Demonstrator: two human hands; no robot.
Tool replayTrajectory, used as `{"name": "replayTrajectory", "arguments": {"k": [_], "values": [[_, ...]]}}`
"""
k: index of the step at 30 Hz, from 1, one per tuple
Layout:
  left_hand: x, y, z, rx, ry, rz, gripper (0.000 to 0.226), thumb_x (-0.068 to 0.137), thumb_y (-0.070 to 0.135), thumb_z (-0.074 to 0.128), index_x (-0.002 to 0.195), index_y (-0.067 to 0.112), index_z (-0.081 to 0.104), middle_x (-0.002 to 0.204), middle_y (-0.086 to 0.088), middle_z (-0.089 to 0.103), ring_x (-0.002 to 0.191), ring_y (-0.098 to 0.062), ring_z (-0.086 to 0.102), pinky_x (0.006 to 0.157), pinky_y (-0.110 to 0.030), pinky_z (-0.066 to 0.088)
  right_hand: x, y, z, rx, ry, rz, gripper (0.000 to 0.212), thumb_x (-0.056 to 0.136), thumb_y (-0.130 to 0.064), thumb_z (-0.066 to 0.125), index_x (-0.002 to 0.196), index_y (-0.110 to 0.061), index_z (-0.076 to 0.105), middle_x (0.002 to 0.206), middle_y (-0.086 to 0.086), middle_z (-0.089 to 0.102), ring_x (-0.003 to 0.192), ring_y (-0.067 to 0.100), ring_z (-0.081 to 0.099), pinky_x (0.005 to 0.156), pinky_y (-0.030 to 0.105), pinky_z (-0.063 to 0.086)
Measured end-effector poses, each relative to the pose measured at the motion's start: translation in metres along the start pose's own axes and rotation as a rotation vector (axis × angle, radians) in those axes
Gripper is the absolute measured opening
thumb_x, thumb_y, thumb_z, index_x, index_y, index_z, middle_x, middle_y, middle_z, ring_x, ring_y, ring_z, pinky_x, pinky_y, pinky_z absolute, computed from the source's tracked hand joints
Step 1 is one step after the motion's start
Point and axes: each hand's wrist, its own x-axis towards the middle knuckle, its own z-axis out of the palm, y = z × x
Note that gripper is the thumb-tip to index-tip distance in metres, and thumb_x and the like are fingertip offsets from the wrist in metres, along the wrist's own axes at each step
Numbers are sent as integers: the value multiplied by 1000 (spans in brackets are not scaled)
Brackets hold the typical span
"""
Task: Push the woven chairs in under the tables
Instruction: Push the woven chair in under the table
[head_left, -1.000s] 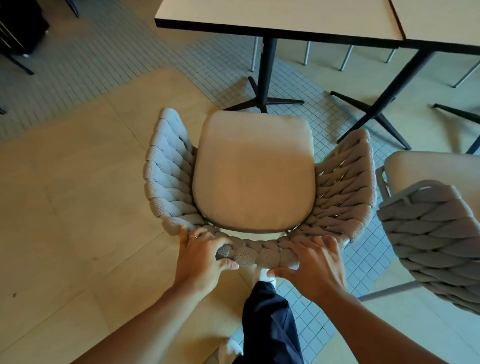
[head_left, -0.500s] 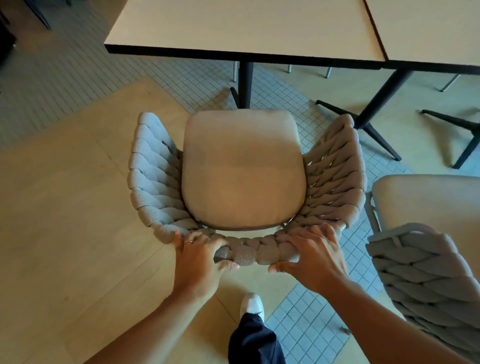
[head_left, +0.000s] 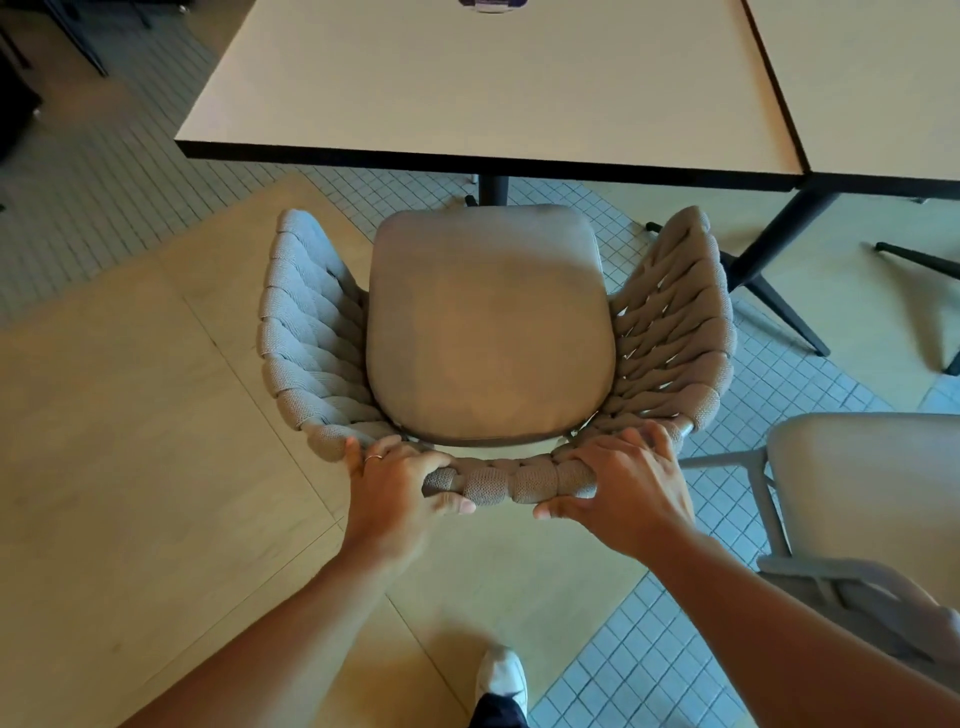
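Note:
A grey woven chair (head_left: 311, 332) with a beige seat cushion (head_left: 488, 322) stands right in front of me, facing a beige table (head_left: 483, 88) with a black edge. The cushion's front edge lies just short of the table's near edge. My left hand (head_left: 395, 488) grips the chair's top back rail on the left, a ring on one finger. My right hand (head_left: 623, 483) grips the same rail on the right. The table's black pedestal (head_left: 493, 189) shows just beyond the cushion.
A second woven chair (head_left: 862, 499) stands close on the right. Another table (head_left: 872, 83) adjoins the first on the right, its black legs (head_left: 779, 280) spreading over the tiled floor. My white shoe (head_left: 501, 675) is on the floor below the chair back.
The chair has slid forward toward the table with both hands on its back rail, and I have stepped forward with it. The table now fills more of the view.

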Motion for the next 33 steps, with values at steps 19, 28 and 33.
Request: {"name": "replayTrajectory", "arguments": {"k": [19,28,33], "values": [[50,-6,-23,-2,-76,-2,62,57,71,69,111,41,68,114,11,66,138,-19,30,112,-40,-5,42,-5,-4,34,20,9,90,57,-103,25,98,-37,68,94,-19,63,104,10,48,111,38,17],[28,14,-30,-108,-23,-69,42,75,38,77,115,27,68,119,3,64,138,-28,30,114,-40,22,13,-14,-17,336,208,81,40,81,-49,70,113,-25,70,112,-9,68,115,17,52,108,41,31],[-12,39,-47,-227,0,-61,27,80,24,76,106,20,70,109,6,63,103,-11,56,78,-14,35,-34,-23,-25,495,240,230,33,85,-27,67,118,-25,67,117,-6,67,110,20,56,94,43,44]]}}
